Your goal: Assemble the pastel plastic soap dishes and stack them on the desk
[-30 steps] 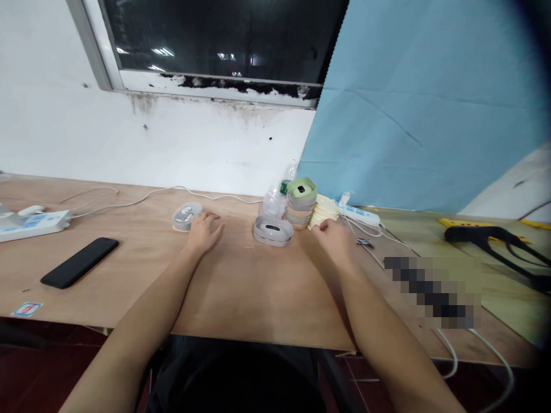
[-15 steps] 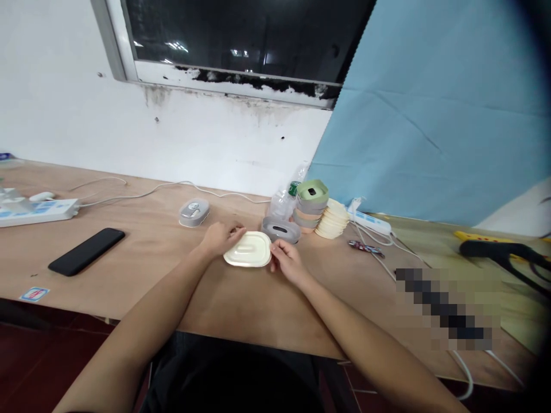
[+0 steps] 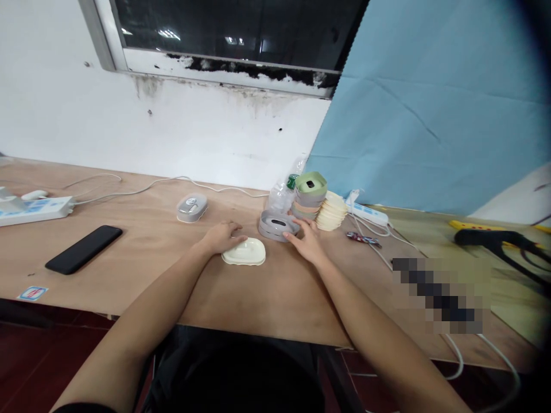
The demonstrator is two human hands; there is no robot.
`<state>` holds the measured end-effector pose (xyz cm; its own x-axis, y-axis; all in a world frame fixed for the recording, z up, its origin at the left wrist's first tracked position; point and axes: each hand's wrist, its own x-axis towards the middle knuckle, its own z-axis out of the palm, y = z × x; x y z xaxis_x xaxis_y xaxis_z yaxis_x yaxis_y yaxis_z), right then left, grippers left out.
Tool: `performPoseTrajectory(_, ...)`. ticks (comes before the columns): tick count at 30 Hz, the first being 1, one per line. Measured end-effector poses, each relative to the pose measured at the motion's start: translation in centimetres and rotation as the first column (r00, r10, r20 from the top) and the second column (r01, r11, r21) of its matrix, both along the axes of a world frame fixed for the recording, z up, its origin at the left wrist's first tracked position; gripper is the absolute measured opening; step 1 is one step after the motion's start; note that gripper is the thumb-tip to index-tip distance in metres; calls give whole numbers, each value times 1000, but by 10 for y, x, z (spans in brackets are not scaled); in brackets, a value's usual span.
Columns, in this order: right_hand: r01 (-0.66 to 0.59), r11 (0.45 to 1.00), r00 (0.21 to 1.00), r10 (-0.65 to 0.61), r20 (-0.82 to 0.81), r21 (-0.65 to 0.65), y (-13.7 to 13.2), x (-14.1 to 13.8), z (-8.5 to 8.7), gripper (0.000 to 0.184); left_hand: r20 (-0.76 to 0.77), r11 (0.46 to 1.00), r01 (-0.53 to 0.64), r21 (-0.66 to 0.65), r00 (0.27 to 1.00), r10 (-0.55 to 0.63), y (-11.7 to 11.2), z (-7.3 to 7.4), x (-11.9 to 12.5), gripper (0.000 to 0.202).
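In front of me a shallow cream oval tray [image 3: 244, 253] with a raised rim lies on the table. My left hand [image 3: 219, 237] is at its upper left edge, the thumb over the rim and the fingers curled behind. Farther back and to the right is a grey oval frame-like piece [image 3: 272, 228] with a dark slot in its middle. My right hand [image 3: 307, 240] grips its right end, thumb on the near side and fingers around the far side. The undersides of both pieces are hidden.
Behind my right hand stand a stack of green, grey and peach pieces [image 3: 310, 192] and a stack of cream trays [image 3: 332, 211]. A clear plastic bottle [image 3: 279, 198] lies behind. Left are a grey oval box [image 3: 191, 207], a phone [image 3: 84, 249] and a power strip [image 3: 37, 211].
My right hand has let go of the cream tray's right edge and moved up and right onto the grey oval piece. My left hand stays at the tray.
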<state>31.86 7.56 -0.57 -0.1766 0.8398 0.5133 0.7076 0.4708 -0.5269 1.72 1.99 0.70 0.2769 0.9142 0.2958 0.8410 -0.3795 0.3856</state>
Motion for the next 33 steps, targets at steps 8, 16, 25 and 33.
performPoseTrajectory(8,30,993,990,-13,-141,116,-6,-5,7,34,3,999,46,-20,999,-46,-4,2,4,58)
performPoseTrajectory(16,-268,954,952,284,-115,135,-44,-26,17,32,184,930,105,353,967,-179,-13,14,12,85)
performPoseTrajectory(25,-288,955,947,295,-126,71,-48,-29,13,47,142,907,37,420,984,-105,-17,19,9,44)
performPoseTrajectory(33,-268,959,927,282,-248,89,-48,-31,12,53,112,905,38,424,989,-94,-24,26,17,40)
